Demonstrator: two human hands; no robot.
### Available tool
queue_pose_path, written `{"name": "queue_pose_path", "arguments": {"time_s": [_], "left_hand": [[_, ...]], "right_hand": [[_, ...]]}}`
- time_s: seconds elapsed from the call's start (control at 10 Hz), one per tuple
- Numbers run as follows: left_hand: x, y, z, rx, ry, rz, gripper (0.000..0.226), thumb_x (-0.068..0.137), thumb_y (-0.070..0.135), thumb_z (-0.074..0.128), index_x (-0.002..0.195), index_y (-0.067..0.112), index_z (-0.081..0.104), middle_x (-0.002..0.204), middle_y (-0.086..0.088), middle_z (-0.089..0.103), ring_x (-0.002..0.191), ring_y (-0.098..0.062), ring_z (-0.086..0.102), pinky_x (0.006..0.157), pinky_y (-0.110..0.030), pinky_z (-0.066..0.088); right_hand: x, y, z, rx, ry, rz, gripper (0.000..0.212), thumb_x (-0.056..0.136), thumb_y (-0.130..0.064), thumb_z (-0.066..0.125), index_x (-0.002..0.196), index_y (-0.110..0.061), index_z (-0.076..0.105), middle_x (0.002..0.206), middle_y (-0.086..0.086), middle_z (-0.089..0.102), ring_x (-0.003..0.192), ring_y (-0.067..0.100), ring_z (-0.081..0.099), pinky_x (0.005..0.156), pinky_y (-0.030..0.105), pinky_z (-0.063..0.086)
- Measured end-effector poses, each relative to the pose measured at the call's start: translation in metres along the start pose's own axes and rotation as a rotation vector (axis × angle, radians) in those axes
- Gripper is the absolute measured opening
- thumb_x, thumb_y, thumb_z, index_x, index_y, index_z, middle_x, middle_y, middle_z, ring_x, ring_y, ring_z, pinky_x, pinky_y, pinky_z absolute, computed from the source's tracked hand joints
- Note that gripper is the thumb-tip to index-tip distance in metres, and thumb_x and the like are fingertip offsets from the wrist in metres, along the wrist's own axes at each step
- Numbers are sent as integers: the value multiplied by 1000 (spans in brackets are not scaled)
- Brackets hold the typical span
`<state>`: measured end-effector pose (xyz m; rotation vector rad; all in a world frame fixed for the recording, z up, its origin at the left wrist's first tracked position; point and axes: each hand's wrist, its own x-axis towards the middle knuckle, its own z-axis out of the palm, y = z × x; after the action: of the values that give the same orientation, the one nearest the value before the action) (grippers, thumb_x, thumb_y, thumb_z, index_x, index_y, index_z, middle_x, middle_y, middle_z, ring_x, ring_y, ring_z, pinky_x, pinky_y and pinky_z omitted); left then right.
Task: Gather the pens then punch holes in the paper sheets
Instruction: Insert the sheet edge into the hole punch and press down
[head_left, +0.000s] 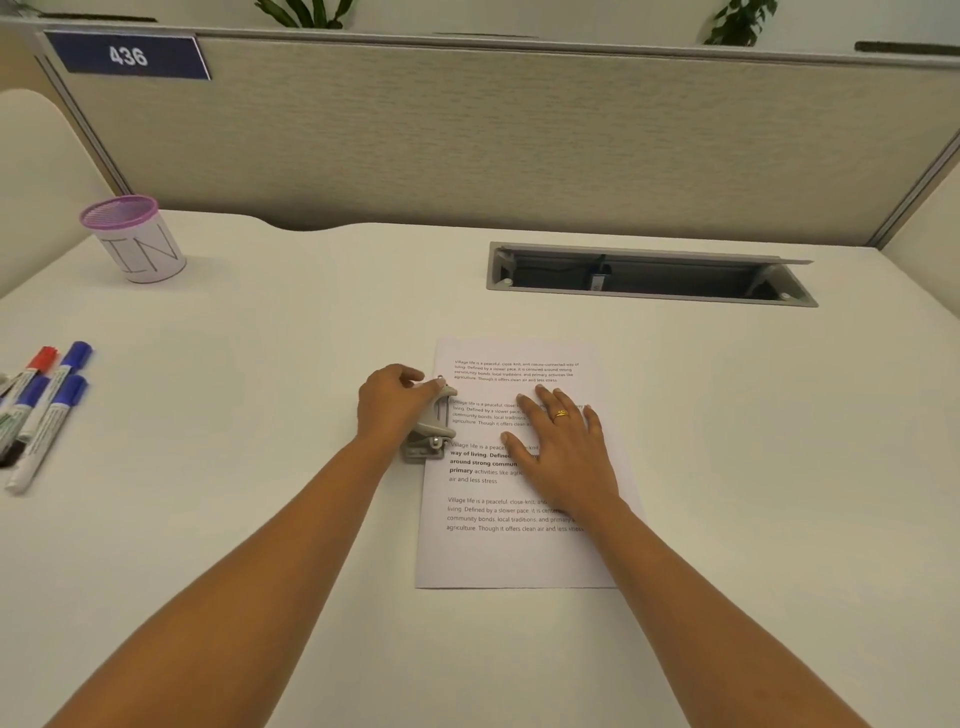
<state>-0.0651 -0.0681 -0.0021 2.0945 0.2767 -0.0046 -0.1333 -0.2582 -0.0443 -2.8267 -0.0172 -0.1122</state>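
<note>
**Punching under way, markers still loose**

My left hand (390, 402) is closed over the lever of the grey hole punch (430, 427), which sits on the left edge of the printed paper sheets (519, 551). My right hand (563, 441) lies flat and open on the page, holding nothing, only pinning it to the desk (260, 364). I cannot tell whether any holes are cut yet. The whiteboard markers (41, 405) lie together at the far left, well apart from the purple mesh cup (136, 240), so by my reckoning the gathering looks only half done.
</note>
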Motion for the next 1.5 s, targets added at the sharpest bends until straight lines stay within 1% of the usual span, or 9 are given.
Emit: {"name": "queue_pose_path", "arguments": {"time_s": [0.1,0.2,0.4,0.6,0.9,1.0,1.2,1.3,1.5], "left_hand": [[-2,-2,-6,-123,-19,-106,34,75,27,76,101,7,66,108,-12,65,89,-25,61,74,-33,53],[-6,-3,-12,-209,-39,-167,21,73,16,77,89,8,67,104,-18,68,84,-27,64,80,-39,56],[-11,-1,-19,-266,-80,-205,26,73,7,76,97,3,67,96,-18,67,58,-18,61,38,-18,51],[-8,-6,-28,-245,-47,-208,28,73,8,76,99,4,67,98,-19,68,60,-18,61,36,-14,46],[2,-15,-52,-169,16,-220,27,72,11,77,97,5,68,103,-19,68,79,-26,64,55,-27,55],[1,-13,-53,-64,60,-205,31,76,17,75,103,4,67,110,-17,66,98,-31,63,84,-40,54],[-22,11,-30,259,100,159,40,82,28,67,116,8,63,124,-14,53,119,-29,47,96,-38,41],[-35,21,-8,296,7,269,40,84,28,64,118,7,62,129,-12,49,123,-26,44,100,-32,35],[-51,24,23,334,-298,81,62,89,36,56,138,4,36,146,-14,32,136,-27,30,107,-35,28]], "right_hand": [[0,0,0,-1,4,-2,58,92,-55,32,145,-30,26,157,-4,18,146,14,9,118,41,1],[0,0,1,-1,6,-2,58,92,-55,32,145,-30,26,157,-3,19,145,14,10,117,41,1],[-1,1,2,-7,18,-7,58,92,-55,32,145,-30,27,157,-3,19,145,14,10,117,41,2],[-1,1,1,3,16,-5,58,92,-55,33,145,-30,27,157,-4,19,145,14,10,118,41,2],[0,1,1,10,12,1,58,92,-55,33,145,-31,27,157,-4,18,146,13,9,118,40,1],[0,1,2,14,11,2,58,92,-55,33,145,-31,27,157,-5,19,146,13,10,118,40,1],[2,1,3,8,7,1,58,92,-56,32,145,-31,26,157,-5,18,146,13,9,118,40,1],[1,2,3,2,9,-2,58,92,-56,31,145,-31,26,157,-4,18,146,13,9,118,40,2],[1,2,4,2,17,-2,59,92,-56,31,145,-31,26,157,-4,18,145,13,10,118,41,2]]}}
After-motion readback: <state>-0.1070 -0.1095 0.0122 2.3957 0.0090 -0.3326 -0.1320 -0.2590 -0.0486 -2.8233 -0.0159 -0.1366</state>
